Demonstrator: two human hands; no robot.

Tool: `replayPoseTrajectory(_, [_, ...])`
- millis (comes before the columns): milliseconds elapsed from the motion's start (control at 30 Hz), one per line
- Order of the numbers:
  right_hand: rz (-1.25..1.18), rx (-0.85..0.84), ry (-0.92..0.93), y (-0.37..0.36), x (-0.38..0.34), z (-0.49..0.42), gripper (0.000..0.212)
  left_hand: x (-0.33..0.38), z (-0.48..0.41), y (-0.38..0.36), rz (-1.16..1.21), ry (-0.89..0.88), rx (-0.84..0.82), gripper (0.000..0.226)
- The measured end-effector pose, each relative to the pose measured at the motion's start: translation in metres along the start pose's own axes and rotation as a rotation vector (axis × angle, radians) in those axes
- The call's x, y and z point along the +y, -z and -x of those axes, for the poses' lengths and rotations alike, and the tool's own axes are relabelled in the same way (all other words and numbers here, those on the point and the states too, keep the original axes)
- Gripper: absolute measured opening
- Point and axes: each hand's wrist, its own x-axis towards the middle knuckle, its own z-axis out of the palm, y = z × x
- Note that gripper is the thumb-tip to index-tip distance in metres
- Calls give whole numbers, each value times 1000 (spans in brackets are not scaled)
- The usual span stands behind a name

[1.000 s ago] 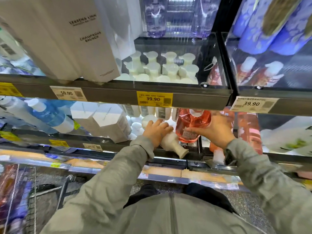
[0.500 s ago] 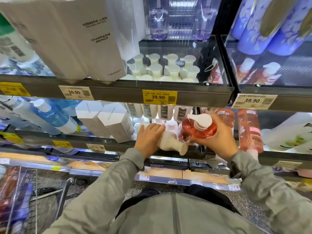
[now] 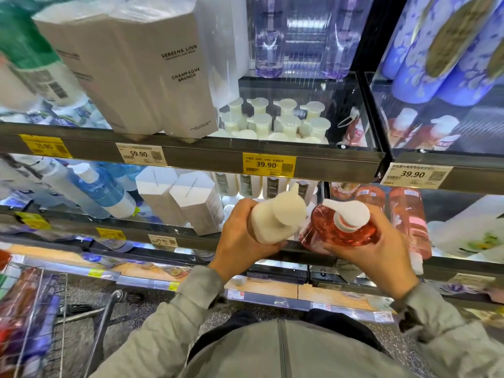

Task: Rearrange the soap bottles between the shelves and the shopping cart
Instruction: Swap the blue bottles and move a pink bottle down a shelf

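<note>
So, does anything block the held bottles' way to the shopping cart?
Nothing visible: the cream pump bottle and pink pump bottle are clear of the shelf, with open air toward the shopping cart.

Tall box (image 3: 185, 77): "VERBENA LINN", "CHAMPAGNE BRUNCH". Price tags on the shelf (image 3: 204, 155) edge, left to right: white tag (image 3: 139, 153) "59.90"; yellow tag (image 3: 268, 165) "39.90"; right tag (image 3: 413, 174) "39.90". Hexagonal box (image 3: 188, 192) below: "VERBENA LINN". Remaining labels are too blurred to read.

White boxes (image 3: 152, 77) (Verbena Linn) stand above a price tag (image 3: 139, 154).
</note>
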Motion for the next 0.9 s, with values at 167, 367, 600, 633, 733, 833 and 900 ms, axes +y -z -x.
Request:
replayPoseTrajectory(167, [-51,79,24,20,-32,3,74,41,-8,14,185,-9,-14,65])
replayPoseTrajectory(367, [-151,152,86,47,-73,0,78,86,-27,25,354,-32,-23,68])
replayPoseTrajectory(600, [-259,260,194,82,-114,-19,78,132,-58,32,517,-97,-18,65])
replayPoseTrajectory(633, [-267,276,213,86,-118,-22,78,138,-64,33,532,-107,-18,64])
replayPoseTrajectory(733, [-280,333,266,98,-129,-30,81,154,-81,35,565,-138,-14,60])
replayPoseTrajectory(833, [-318,362,299,106,-142,-36,78,169,-95,35,600,-178,-31,57])
replayPoseTrajectory(900, [-351,397,306,110,-149,-38,79,178,-101,34,617,-190,-42,55])
